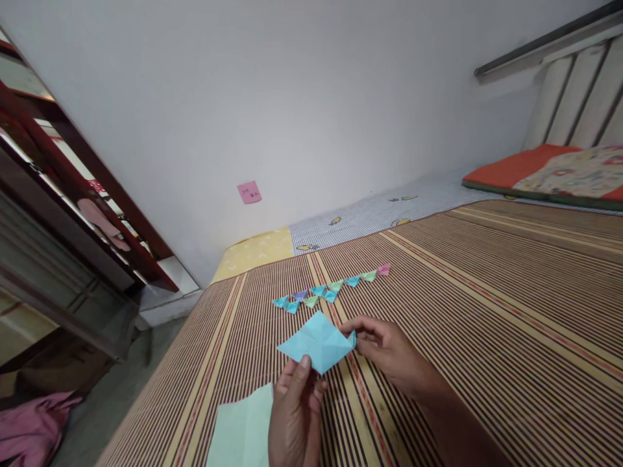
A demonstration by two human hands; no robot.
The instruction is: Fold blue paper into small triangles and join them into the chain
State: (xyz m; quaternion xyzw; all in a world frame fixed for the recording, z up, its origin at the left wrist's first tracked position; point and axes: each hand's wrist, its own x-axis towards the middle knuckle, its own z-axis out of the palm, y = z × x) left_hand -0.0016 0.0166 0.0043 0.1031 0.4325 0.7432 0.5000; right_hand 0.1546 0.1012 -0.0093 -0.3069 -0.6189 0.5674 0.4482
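Pinching blue paper, left hand at near edge, right hand at corner

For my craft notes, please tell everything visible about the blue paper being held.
The light blue paper looks thin and creased, a rough diamond with a folded part at its right corner. It is held over the striped mat: the left hand has its thumb on the near edge, the right hand holds that corner.
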